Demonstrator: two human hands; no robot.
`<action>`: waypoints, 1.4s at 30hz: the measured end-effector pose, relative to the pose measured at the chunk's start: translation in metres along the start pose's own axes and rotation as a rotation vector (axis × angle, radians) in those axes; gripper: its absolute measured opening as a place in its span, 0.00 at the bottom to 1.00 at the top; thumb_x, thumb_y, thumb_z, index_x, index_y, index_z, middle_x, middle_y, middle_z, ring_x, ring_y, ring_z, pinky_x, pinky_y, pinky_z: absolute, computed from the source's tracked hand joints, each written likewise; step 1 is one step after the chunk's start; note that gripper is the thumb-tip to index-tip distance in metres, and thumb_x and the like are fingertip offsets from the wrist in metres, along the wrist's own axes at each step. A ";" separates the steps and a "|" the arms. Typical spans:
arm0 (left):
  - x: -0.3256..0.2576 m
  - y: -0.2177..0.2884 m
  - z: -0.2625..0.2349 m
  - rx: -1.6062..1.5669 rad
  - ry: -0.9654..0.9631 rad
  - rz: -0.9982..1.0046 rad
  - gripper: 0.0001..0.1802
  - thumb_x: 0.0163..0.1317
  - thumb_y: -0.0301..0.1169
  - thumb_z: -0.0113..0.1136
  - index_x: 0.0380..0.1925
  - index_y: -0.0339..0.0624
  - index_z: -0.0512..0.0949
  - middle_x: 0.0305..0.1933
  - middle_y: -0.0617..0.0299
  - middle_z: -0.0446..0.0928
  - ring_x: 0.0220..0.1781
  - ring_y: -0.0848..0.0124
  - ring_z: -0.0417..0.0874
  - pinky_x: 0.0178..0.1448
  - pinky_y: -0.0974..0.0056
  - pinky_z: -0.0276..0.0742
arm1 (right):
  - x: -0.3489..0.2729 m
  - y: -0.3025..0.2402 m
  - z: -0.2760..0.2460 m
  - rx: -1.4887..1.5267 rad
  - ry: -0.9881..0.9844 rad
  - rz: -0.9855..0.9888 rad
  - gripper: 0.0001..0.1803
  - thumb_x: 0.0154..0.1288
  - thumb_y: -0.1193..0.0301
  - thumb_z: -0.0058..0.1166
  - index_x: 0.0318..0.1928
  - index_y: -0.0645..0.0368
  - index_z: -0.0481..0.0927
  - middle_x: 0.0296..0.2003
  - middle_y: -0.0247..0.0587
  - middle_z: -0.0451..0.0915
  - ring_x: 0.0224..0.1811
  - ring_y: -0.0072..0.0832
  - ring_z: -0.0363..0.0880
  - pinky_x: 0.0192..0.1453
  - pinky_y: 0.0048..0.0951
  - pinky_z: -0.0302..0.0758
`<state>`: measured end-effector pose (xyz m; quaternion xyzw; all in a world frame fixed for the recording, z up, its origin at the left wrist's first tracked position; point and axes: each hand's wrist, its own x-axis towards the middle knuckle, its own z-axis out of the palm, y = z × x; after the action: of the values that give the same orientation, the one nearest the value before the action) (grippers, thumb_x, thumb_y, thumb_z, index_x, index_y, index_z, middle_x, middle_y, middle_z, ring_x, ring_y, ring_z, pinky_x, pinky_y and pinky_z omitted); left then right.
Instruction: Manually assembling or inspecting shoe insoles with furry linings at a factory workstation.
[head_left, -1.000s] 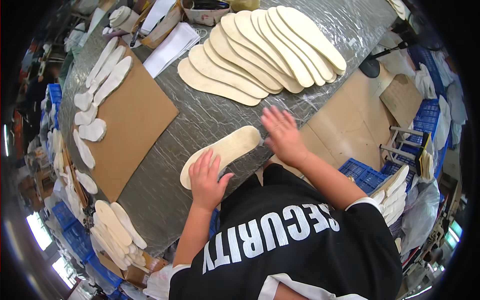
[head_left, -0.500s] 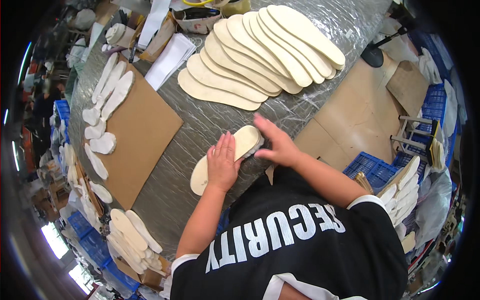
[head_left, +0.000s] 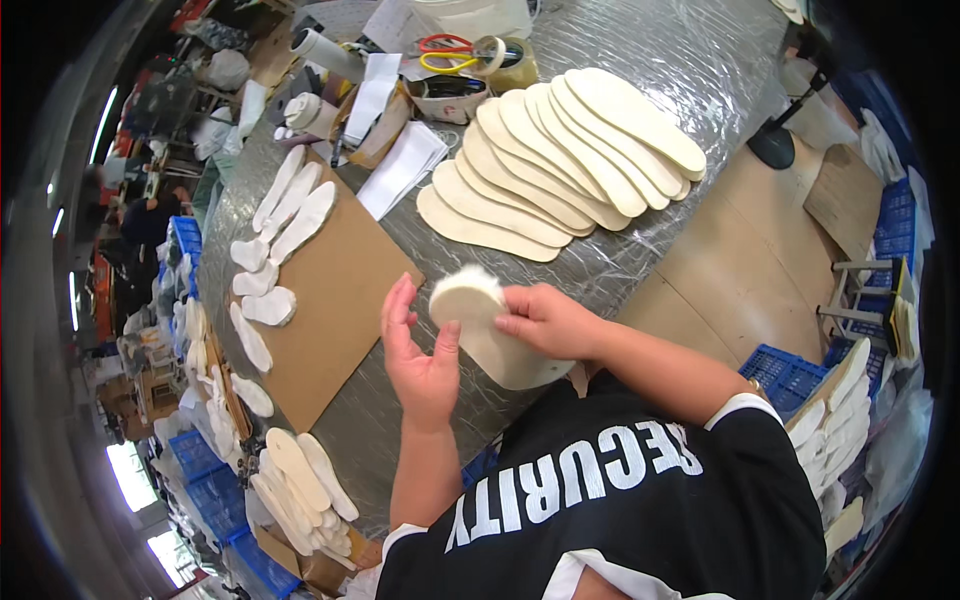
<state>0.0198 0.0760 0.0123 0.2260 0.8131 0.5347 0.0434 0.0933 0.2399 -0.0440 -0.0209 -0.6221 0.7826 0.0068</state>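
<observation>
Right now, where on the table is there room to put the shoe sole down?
The silvery table is bare between the fanned insoles and the hands. The brown board is bare on its right half. It is crowded at the top by the tape and scissors, and along the board's left edge.

You stand at a worktable wrapped in silvery film, brown cardboard sheet on it, blue plastic crates on the floor around you, bright windows at lower left, cluttered workshop beyond.
</observation>
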 end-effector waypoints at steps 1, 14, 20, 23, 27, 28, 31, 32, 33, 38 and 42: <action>0.005 0.011 -0.011 0.068 -0.044 0.144 0.32 0.53 0.27 0.68 0.59 0.34 0.69 0.61 0.51 0.70 0.60 0.62 0.72 0.61 0.60 0.67 | -0.004 -0.016 0.002 -0.178 -0.087 -0.078 0.10 0.68 0.71 0.51 0.45 0.62 0.77 0.28 0.47 0.79 0.27 0.31 0.75 0.36 0.33 0.73; -0.038 0.007 -0.035 -0.269 -0.228 -0.331 0.07 0.59 0.27 0.66 0.31 0.34 0.79 0.32 0.64 0.78 0.32 0.79 0.75 0.36 0.73 0.69 | -0.018 -0.047 0.006 -0.520 -0.401 -0.044 0.14 0.63 0.69 0.54 0.44 0.62 0.69 0.24 0.56 0.78 0.31 0.54 0.79 0.35 0.49 0.73; -0.052 -0.010 -0.045 -0.484 -0.264 -0.452 0.13 0.67 0.35 0.60 0.38 0.33 0.78 0.32 0.69 0.77 0.33 0.83 0.73 0.37 0.75 0.68 | -0.023 -0.046 0.005 -0.667 -0.488 -0.106 0.16 0.62 0.70 0.55 0.47 0.60 0.67 0.24 0.53 0.78 0.30 0.51 0.80 0.33 0.48 0.74; -0.050 0.000 -0.048 -0.356 -0.400 -0.470 0.10 0.67 0.32 0.59 0.37 0.33 0.78 0.31 0.69 0.77 0.32 0.83 0.72 0.35 0.75 0.68 | -0.022 -0.048 0.004 -0.754 -0.521 -0.113 0.17 0.61 0.71 0.55 0.48 0.60 0.66 0.25 0.52 0.79 0.30 0.50 0.81 0.33 0.47 0.74; -0.065 0.005 -0.037 -0.390 -0.346 -0.563 0.08 0.67 0.29 0.58 0.35 0.34 0.78 0.29 0.69 0.77 0.31 0.83 0.73 0.35 0.75 0.68 | -0.024 -0.037 0.004 -0.749 -0.433 -0.283 0.17 0.56 0.71 0.58 0.45 0.58 0.69 0.34 0.47 0.80 0.31 0.47 0.81 0.33 0.45 0.75; -0.071 0.010 -0.033 -0.471 -0.311 -0.637 0.07 0.67 0.29 0.58 0.34 0.34 0.78 0.30 0.68 0.77 0.31 0.83 0.73 0.35 0.75 0.69 | -0.026 -0.035 0.004 -0.743 -0.443 -0.272 0.17 0.56 0.71 0.58 0.45 0.58 0.69 0.34 0.47 0.80 0.31 0.47 0.81 0.33 0.45 0.75; -0.087 0.017 -0.023 -0.570 -0.258 -0.735 0.07 0.69 0.29 0.56 0.34 0.35 0.77 0.32 0.67 0.78 0.33 0.82 0.75 0.38 0.74 0.71 | -0.033 -0.030 0.005 -0.645 -0.422 -0.482 0.16 0.53 0.70 0.62 0.41 0.55 0.72 0.43 0.41 0.79 0.33 0.44 0.80 0.36 0.41 0.76; -0.092 0.016 -0.021 -0.606 -0.248 -0.751 0.08 0.69 0.29 0.55 0.34 0.36 0.77 0.32 0.67 0.78 0.34 0.82 0.75 0.39 0.74 0.71 | -0.036 -0.025 0.005 -0.585 -0.399 -0.479 0.15 0.51 0.71 0.63 0.39 0.55 0.73 0.44 0.40 0.78 0.33 0.43 0.80 0.37 0.40 0.76; -0.095 0.014 -0.019 -0.642 -0.241 -0.764 0.08 0.70 0.30 0.55 0.35 0.36 0.77 0.33 0.66 0.78 0.34 0.82 0.75 0.40 0.74 0.72 | -0.037 -0.022 0.006 -0.528 -0.372 -0.478 0.15 0.50 0.71 0.65 0.37 0.54 0.74 0.46 0.38 0.77 0.33 0.41 0.79 0.38 0.39 0.76; -0.096 0.017 -0.016 -0.663 -0.219 -0.797 0.09 0.70 0.31 0.54 0.35 0.36 0.76 0.33 0.66 0.79 0.34 0.82 0.76 0.39 0.75 0.72 | -0.035 -0.018 0.008 -0.453 -0.374 -0.450 0.16 0.50 0.72 0.65 0.39 0.54 0.75 0.45 0.37 0.77 0.37 0.40 0.79 0.40 0.39 0.76; -0.097 0.017 -0.014 -0.683 -0.199 -0.795 0.09 0.70 0.31 0.54 0.34 0.37 0.76 0.32 0.66 0.79 0.34 0.83 0.75 0.39 0.75 0.72 | -0.032 -0.027 0.009 -0.451 -0.443 -0.426 0.17 0.48 0.73 0.66 0.41 0.52 0.76 0.46 0.36 0.77 0.41 0.39 0.78 0.46 0.40 0.74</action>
<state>0.1079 0.0295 0.0163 -0.0769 0.6076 0.6871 0.3909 0.1247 0.2361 -0.0151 0.2775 -0.7556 0.5926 0.0298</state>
